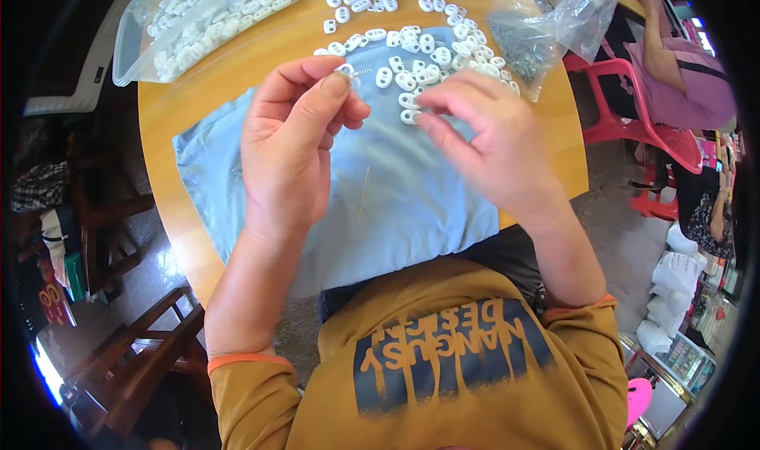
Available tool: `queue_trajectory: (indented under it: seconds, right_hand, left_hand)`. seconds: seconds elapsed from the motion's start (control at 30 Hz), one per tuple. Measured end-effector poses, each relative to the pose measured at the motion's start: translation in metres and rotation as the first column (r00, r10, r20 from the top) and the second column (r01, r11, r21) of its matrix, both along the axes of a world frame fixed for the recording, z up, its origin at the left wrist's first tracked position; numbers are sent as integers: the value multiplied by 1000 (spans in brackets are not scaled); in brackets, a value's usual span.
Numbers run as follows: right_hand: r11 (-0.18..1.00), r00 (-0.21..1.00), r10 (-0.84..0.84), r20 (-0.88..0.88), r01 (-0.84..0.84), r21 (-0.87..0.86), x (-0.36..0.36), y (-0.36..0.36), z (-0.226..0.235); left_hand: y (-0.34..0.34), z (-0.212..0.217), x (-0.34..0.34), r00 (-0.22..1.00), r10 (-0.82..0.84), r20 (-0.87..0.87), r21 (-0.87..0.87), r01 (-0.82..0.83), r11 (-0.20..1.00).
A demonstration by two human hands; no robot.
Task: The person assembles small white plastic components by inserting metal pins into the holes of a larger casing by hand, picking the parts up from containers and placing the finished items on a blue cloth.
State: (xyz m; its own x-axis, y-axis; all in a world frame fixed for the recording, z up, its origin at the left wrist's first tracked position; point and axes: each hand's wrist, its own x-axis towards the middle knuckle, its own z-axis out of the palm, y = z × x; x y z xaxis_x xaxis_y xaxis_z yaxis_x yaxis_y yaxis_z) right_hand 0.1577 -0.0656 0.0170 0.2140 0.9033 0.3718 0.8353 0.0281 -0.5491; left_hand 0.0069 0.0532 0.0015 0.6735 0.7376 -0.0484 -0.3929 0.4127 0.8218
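Note:
My left hand (297, 121) is closed, pinching a small white cord lock part (346, 69) between thumb and fingertips. A thin metal spring (362, 72) sticks out from it to the right; how far it is seated is too small to tell. My right hand (487, 129), slightly blurred, has thumb and forefinger apart. Its fingertips are beside a white oval cord lock piece with holes (409, 117), at the near end of a loose group of such pieces (427, 74). I cannot tell whether they touch it. Under both hands lies a light blue cloth (380, 205).
The cloth covers part of a wooden table (162, 121). A clear plastic tub (127, 62) full of white pieces stands far left. Far right, a clear bag (526, 50) holds small metal parts. Beyond the right edge are a pink-red chair (633, 121) and a seated person (681, 86).

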Motion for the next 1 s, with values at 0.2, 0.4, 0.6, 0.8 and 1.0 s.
queue_trajectory:
  seconds: [0.2,0.4,0.6,0.8,1.0]
  right_hand:
    - [999,988,-11,156,4,42,-7,-5,-20]
    - [1000,979,0,205,-6,30,-8,-2,-30]
    - [1000,978,10,210,-14,17,-11,-3,-30]
    - [996,997,-73,6,74,-55,-16,-4,-31]
    - [960,761,-234,-605,81,-269,-21,-8,-23]
  left_hand:
    - [2,-2,4,1000,-21,-16,-24,20,1000]
    - [2,-7,3,999,-27,-17,-44,27,999]
    - [-1,-5,1,999,-53,2,-48,53,997]
    - [0,-5,3,996,-84,13,-64,85,994]
    - [4,-4,3,998,-54,27,-80,56,995]
